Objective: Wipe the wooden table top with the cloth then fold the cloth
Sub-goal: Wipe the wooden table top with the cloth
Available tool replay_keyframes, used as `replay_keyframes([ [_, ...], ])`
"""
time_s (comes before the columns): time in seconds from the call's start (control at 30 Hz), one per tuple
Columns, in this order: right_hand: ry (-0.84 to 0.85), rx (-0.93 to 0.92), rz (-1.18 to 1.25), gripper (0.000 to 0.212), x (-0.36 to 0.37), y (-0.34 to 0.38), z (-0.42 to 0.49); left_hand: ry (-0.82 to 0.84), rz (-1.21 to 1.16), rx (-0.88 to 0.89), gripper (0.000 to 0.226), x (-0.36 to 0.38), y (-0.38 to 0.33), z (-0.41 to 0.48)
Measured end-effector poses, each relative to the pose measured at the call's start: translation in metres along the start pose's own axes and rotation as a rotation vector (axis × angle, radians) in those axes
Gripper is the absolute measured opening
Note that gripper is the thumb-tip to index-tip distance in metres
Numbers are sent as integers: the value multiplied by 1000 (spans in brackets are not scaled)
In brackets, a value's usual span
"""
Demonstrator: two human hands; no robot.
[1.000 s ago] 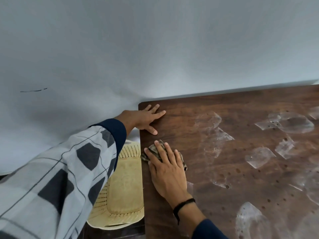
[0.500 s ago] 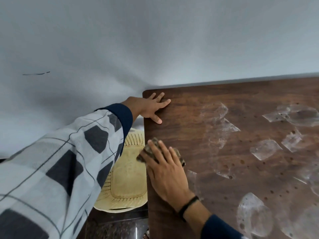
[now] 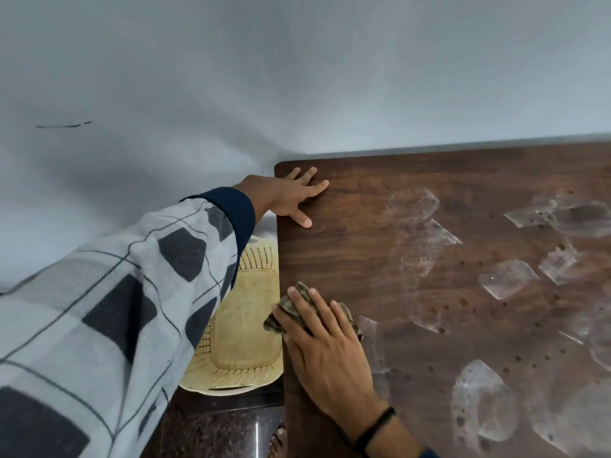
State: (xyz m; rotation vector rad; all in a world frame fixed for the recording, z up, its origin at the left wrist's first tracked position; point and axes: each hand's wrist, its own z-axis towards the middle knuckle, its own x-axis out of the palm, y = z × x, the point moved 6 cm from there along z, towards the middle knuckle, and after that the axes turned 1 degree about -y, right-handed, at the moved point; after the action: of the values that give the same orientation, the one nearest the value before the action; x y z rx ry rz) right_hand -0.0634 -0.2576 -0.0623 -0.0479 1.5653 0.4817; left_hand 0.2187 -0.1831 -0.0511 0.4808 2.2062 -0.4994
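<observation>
The dark wooden table top fills the right half of the view, its left edge running down the middle. My right hand lies flat with straight fingers on a small crumpled brownish cloth, pressing it down at the table's left edge; part of the cloth hangs past the edge, most of it is under my fingers. My left hand rests flat, fingers spread, on the far left corner of the table. Whitish dried patches and small dark spots mark the wood to the right.
A pale yellow perforated plastic basket sits below the table's left edge, on a dark speckled floor. A grey-white wall rises directly behind the table. More whitish patches spread over the right side.
My right hand has slid the cloth a little leftward so it now overhangs the table's edge. My left hand stays on the far corner. The view has shifted slightly.
</observation>
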Motion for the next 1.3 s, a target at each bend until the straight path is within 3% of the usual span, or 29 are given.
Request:
replay_keyframes([
  [0.27,27,153,-11,50,-19,-32,61,-40,17,39,104,2,-3,-2],
  [0.4,17,-17,0,50,-3,3,-20,-24,22,12,104,1,3,2],
  [0.5,39,-82,-25,49,-4,-11,-14,-28,28,16,104,1,2,3],
  [0.67,-45,182,10,49,-11,-14,15,-31,21,0,104,-1,0,-1],
  [0.8,-7,16,18,49,10,29,-61,-19,-1,4,104,0,-1,-2],
  [0.9,17,-48,-14,48,6,13,-52,-28,-3,10,103,-2,-2,1],
  [1.07,-25,216,6,50,-14,-18,9,-25,-10,6,105,0,1,2],
  [1.2,-29,75,12,49,8,28,-56,-19,-36,16,104,-2,0,-1],
  [1.3,10,-7,2,47,10,24,-69,-16,-38,20,103,-1,0,0],
])
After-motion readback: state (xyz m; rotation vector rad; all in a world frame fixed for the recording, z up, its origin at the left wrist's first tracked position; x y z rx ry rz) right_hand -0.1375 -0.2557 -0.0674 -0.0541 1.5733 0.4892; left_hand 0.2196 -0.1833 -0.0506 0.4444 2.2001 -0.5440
